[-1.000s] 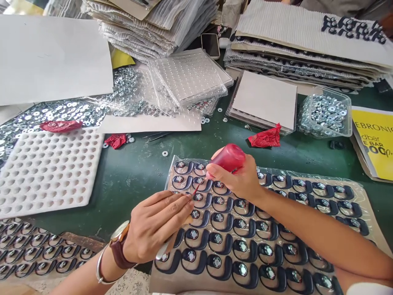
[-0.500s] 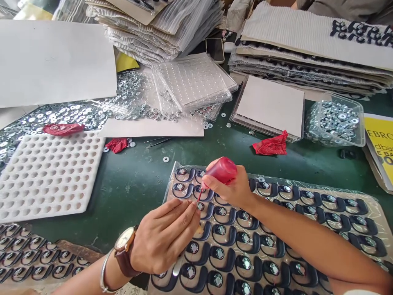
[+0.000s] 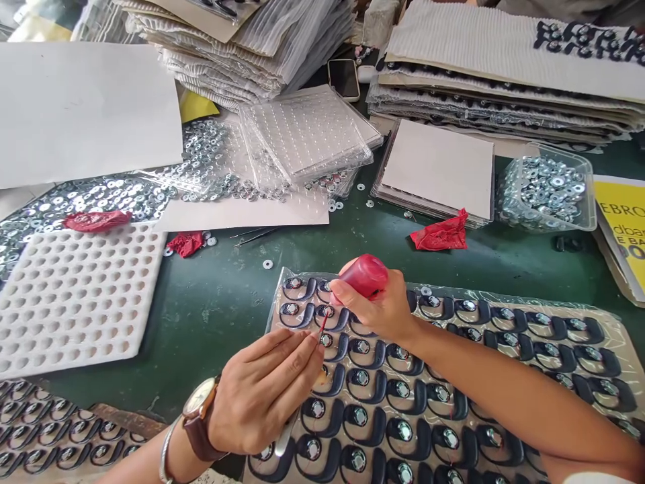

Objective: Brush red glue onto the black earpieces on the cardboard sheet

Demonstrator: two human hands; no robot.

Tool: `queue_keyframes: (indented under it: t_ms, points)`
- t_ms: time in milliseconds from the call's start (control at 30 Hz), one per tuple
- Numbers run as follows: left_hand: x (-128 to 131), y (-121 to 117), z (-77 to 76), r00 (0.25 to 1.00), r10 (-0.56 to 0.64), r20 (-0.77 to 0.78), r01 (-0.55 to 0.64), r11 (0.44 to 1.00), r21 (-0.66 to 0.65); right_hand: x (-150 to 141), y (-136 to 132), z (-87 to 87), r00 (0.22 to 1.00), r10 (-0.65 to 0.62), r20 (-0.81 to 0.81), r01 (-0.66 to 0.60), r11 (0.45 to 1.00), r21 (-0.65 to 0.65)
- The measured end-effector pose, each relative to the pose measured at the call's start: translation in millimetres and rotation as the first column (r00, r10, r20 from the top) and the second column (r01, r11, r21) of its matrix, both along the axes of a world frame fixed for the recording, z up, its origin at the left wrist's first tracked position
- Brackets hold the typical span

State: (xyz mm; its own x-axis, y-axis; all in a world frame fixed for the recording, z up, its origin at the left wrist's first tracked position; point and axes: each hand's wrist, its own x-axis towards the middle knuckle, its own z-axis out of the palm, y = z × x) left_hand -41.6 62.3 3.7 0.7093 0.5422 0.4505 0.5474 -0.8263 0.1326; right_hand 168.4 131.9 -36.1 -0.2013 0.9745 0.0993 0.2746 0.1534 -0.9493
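My right hand (image 3: 380, 306) is wrapped round a red squeeze bottle (image 3: 363, 274), tipped with its thin red nozzle (image 3: 324, 324) pointing down and left. My left hand (image 3: 269, 390) is pinched round what look like metal tweezers (image 3: 283, 442); their rounded end sticks out below the palm, and the fingers hide most of them. The left fingertips are close to the nozzle's end. Both hands are over a plastic-covered sheet (image 3: 547, 336) bearing rows of black curved parts, each with a small round metal speaker-like piece (image 3: 360, 378).
A white tray with round hollows (image 3: 80, 296) lies left, near many loose metal washers (image 3: 121, 195). Red crumpled scraps (image 3: 438, 230), a clear tub of metal discs (image 3: 547, 188) and stacked sheets (image 3: 504, 74) lie farther back. Another sheet of black parts (image 3: 55, 430) is at lower left.
The view has shifted slightly, so background things sit a little farther left. Both hands keep their grips, and the nozzle stays close to the left fingertips.
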Motion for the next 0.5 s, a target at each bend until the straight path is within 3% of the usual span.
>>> queue_keyframes:
  t_ms: [267,500]
  points:
    - [1.5,-1.3,-1.3,0.999,0.023,0.023,-0.022,0.999,-0.035,1.1,-0.1,0.5,0.999,-0.018,-0.036,0.019,1.000,0.012]
    - [0.8,-3.4,-3.9,0.999,0.019,0.037,-0.017,0.999,-0.052,-0.1,2.1,1.9,1.000,-0.007,0.024,0.006,0.999,0.033]
